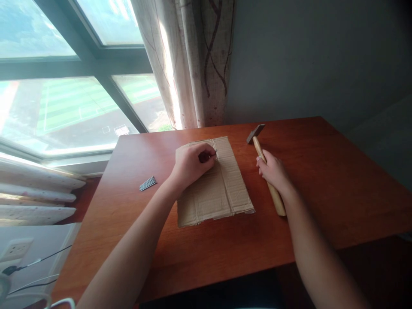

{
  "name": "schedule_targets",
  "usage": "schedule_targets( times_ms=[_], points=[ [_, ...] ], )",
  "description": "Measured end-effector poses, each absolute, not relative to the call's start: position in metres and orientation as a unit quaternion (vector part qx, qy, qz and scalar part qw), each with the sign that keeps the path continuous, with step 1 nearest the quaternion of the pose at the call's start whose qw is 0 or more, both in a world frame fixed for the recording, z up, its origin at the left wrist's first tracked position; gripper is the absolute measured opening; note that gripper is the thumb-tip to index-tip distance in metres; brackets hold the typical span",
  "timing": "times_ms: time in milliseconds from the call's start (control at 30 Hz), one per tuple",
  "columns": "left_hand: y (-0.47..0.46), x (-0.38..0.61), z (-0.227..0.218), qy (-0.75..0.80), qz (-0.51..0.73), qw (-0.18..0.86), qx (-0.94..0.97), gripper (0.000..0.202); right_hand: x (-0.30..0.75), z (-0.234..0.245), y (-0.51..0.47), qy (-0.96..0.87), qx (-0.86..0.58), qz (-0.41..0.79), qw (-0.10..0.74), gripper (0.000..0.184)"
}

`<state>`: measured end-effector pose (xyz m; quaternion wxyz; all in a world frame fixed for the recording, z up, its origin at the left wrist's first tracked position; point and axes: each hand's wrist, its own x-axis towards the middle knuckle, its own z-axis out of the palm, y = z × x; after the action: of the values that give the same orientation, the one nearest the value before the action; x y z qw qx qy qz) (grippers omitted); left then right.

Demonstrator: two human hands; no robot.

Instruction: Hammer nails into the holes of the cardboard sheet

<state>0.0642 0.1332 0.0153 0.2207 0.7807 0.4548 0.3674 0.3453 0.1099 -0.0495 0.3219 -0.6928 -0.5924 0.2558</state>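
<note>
Wooden desk (322, 184) with cardboard (210, 197) lying flat. Left hand (192, 163) pinches a nail (215, 152), I think, over the cardboard, right hand (273, 171) holds a hammer (260, 150) right of it. Loose nails (148, 183) left of it, none visibly in yet.

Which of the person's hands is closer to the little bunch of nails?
Left. The left hand is over the cardboard, just right of the nails; the right hand is farther off, past the cardboard's right edge, gripping the hammer.
</note>
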Motion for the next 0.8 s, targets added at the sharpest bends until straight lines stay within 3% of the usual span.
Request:
schedule_targets(
  times_ms=[267, 400, 533, 800],
  points=[
    [0.132, 0.065, 0.017, 0.454, 0.364, 0.230, 0.780, 0.003, 0.330, -0.007, 0.088, -0.575, -0.567, 0.411, 0.423, 0.031],
    [0.133, 0.065, 0.016, 0.453, 0.362, 0.230, 0.781, 0.003, 0.324, 0.041, 0.065, -0.616, -0.544, 0.449, 0.351, 0.031],
    [0.133, 0.064, 0.015, 0.449, 0.365, 0.234, 0.782, 0.003, 0.320, 0.077, 0.049, -0.680, -0.553, 0.402, 0.265, 0.032],
    [0.135, 0.064, 0.014, 0.436, 0.369, 0.245, 0.784, 0.005, 0.306, 0.100, 0.044, -0.732, -0.554, 0.330, 0.219, 0.027]
  ],
)
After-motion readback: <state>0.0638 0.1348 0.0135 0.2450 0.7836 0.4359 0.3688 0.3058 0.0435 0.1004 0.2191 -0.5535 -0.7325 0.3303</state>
